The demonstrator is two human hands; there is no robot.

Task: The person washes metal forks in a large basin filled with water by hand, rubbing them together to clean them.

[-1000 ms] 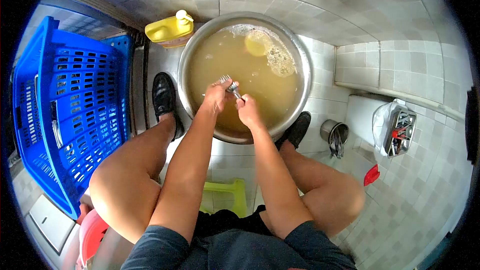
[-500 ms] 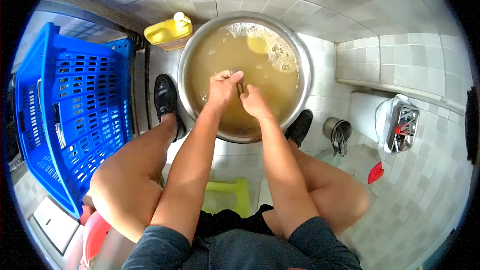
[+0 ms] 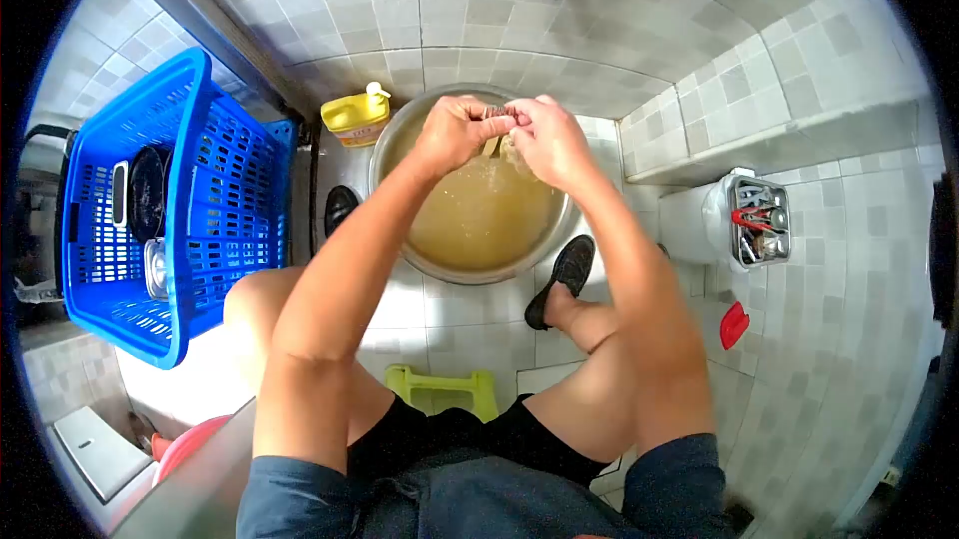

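My left hand (image 3: 453,135) and my right hand (image 3: 551,142) meet above the far part of a wide metal basin (image 3: 478,277) of cloudy brownish water (image 3: 479,224). Both hands are closed, fingertips together. Between them shows a small brown, ridged bundle (image 3: 497,113), mostly covered by fingers; its kind is unclear. A narrow tan strip (image 3: 490,146) sticks down below my left thumb. Under my right fingers hangs a pale, wet, see-through clump (image 3: 512,156), perhaps a scrubber or dripping suds.
A yellow jug (image 3: 355,117) stands behind the basin. At left is a blue crate (image 3: 235,189) with dishes inside. To the right, a metal tray (image 3: 764,221) holds utensils, and a red piece (image 3: 734,325) lies on the floor. A green stool (image 3: 440,380) is below me.
Both hands have risen from near the water and moved toward the far rim, coming closer together. The view has shifted, now showing a hose on the wall.
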